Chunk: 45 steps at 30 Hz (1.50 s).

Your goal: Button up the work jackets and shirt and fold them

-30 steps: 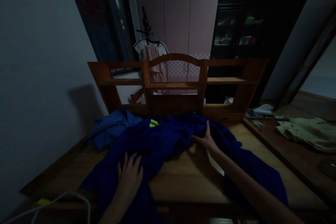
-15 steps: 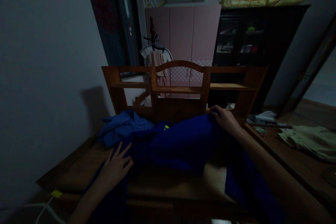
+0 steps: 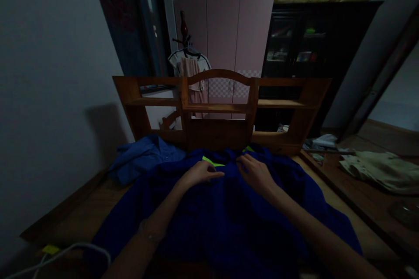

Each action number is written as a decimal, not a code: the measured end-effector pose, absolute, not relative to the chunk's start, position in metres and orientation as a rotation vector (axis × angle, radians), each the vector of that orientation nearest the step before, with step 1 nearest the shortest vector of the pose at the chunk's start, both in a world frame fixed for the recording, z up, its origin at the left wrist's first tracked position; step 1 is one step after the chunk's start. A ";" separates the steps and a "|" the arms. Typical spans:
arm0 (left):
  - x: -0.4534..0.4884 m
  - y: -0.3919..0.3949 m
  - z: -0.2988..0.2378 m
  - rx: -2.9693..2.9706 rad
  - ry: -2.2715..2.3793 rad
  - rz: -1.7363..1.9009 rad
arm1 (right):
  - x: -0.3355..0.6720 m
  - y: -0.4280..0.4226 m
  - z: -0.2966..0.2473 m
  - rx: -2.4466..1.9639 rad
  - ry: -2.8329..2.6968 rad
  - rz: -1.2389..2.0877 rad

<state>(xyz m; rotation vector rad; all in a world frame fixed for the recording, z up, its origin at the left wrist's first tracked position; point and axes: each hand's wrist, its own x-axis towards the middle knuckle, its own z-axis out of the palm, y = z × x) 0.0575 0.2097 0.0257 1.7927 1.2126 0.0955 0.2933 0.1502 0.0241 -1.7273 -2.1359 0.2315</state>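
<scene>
A dark blue garment (image 3: 225, 222) with yellow-green stripes lies spread over the wooden desk (image 3: 81, 218) in front of me. My left hand (image 3: 201, 172) rests on its far part beside a yellow-green stripe (image 3: 212, 162), fingers curled and pinched on the cloth. My right hand (image 3: 255, 173) lies just to the right on the same garment, fingers bent down onto the fabric near the collar area. Both forearms stretch across the cloth.
A lighter blue garment (image 3: 144, 157) is bunched at the desk's back left. A wooden shelf unit (image 3: 222, 109) stands along the desk's far edge. A white cable (image 3: 59, 255) loops at the front left. A greenish cloth (image 3: 379, 170) lies on the right surface.
The dark blue garment has been pulled flat over the desk toward me. My left hand moved from the left edge to the middle; my right hand came back from the shelf.
</scene>
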 end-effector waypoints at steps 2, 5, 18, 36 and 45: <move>0.072 0.225 -0.013 1.701 1.189 0.059 | 0.276 0.154 0.007 -1.642 -2.149 0.376; 0.078 0.232 -0.052 1.681 1.149 0.086 | 0.270 0.161 -0.026 -1.553 -2.147 0.540; 0.077 0.220 -0.068 1.468 1.075 0.357 | 0.280 0.164 -0.069 -1.395 -1.924 0.831; 0.075 0.211 -0.049 1.528 1.027 0.320 | 0.288 0.169 -0.073 -1.281 -1.693 1.331; 0.077 0.208 -0.041 1.444 1.013 0.370 | 0.291 0.172 -0.072 -1.182 -1.448 1.628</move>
